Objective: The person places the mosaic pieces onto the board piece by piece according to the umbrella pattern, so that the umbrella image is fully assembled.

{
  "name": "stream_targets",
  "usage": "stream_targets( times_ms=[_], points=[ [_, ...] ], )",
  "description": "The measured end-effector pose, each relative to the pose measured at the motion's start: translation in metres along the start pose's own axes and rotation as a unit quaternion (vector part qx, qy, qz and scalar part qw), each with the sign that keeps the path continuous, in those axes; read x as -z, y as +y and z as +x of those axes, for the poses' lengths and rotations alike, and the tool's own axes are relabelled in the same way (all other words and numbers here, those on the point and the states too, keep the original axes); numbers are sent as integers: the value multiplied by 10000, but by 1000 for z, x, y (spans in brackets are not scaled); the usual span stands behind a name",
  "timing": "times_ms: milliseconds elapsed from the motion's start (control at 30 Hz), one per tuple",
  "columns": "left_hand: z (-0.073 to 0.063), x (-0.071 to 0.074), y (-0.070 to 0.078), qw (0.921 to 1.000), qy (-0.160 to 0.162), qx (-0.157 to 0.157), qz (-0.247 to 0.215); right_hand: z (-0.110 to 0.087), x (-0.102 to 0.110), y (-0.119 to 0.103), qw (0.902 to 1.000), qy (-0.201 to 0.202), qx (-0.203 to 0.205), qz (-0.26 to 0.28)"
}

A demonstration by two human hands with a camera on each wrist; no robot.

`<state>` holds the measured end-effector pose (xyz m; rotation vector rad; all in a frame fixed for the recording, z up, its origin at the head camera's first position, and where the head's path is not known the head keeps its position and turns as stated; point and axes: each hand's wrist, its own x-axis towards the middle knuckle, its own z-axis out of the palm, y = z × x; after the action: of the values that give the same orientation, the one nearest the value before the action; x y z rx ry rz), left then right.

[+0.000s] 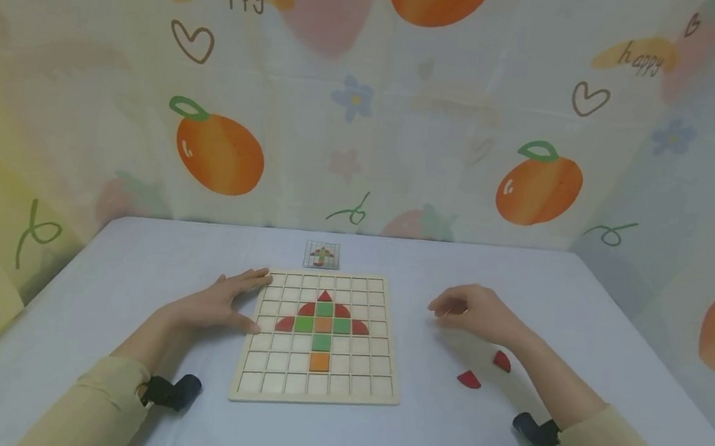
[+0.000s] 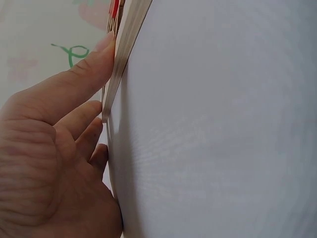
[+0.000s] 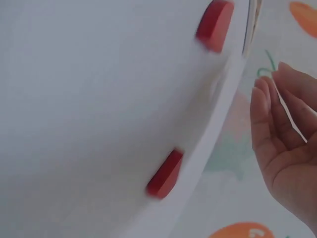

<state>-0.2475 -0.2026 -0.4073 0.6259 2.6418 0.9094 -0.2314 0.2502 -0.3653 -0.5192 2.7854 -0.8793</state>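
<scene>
A wooden grid board [image 1: 355, 384] lies on the table, with red, green and orange pieces set in a tree-like pattern. My left hand [image 1: 210, 302] rests at the board's left side, fingers extended to its far corner and the thumb on the edge. In the left wrist view the thumb [image 2: 81, 74] touches the rim. To the right of the board, my right hand [image 1: 478, 313] hovers over the table with loosely bent fingers and nothing between them. Two red quarter-circle pieces lie near its forearm, one piece [image 1: 469, 379] closer to the board and another piece [image 1: 502, 360] by the wrist.
Beyond the board lies a small pattern card [image 1: 322, 255] printed with a similar figure. A white cloth covers the table [image 1: 182, 436]. Behind it hangs a curtain [image 1: 431, 129] printed with oranges. Each wrist carries a black strap, such as the right strap [image 1: 536, 432].
</scene>
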Motion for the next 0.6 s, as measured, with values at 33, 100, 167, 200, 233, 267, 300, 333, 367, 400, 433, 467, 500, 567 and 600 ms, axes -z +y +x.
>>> stream_targets(
  times_ms=[33,100,167,200,233,267,300,333,367,400,433,467,500,567,600],
  points=[
    [0,0,0,10000,-3,2,-6,-2,3,5,10000,13,-31,-12],
    [0,-1,-1,10000,-11,3,-2,-9,8,14,9999,14,-130,-41],
    [1,-1,-1,10000,-21,6,-11,-14,12,22,9998,9,-186,-62],
    [1,-1,-1,10000,-29,13,-13,-17,14,26,9998,-1,-199,-68],
    [1,-1,-1,10000,-39,21,-11,-20,15,30,9997,-2,-237,-78],
    [1,-1,-1,10000,-47,22,-19,-22,17,33,9995,-3,-298,-101],
    [1,-1,-2,10000,-56,26,-25,-25,18,37,9994,-7,-336,-121],
    [1,-1,-2,10000,-60,30,-35,-27,20,41,9993,-9,-352,-129],
    [1,-1,-2,10000,-58,28,-42,-29,21,45,9991,-14,-387,-147],
    [1,-1,-2,10000,-58,35,-49,-31,23,48,9989,-22,-444,-153],
    [1,-1,-2,10000,-53,44,-46,-33,24,51,9986,-36,-501,-155],
    [1,-1,-2,10000,-45,45,-46,-35,26,55,9984,-61,-537,-154],
    [1,-1,-2,10000,-35,45,-27,-37,27,58,9983,-102,-565,-141],
    [1,-1,-2,10000,-13,43,-12,-40,30,63,9971,-184,-738,-92],
    [0,-1,-2,10000,1,36,-2,-41,31,65,9964,-224,-819,-55]
  ],
)
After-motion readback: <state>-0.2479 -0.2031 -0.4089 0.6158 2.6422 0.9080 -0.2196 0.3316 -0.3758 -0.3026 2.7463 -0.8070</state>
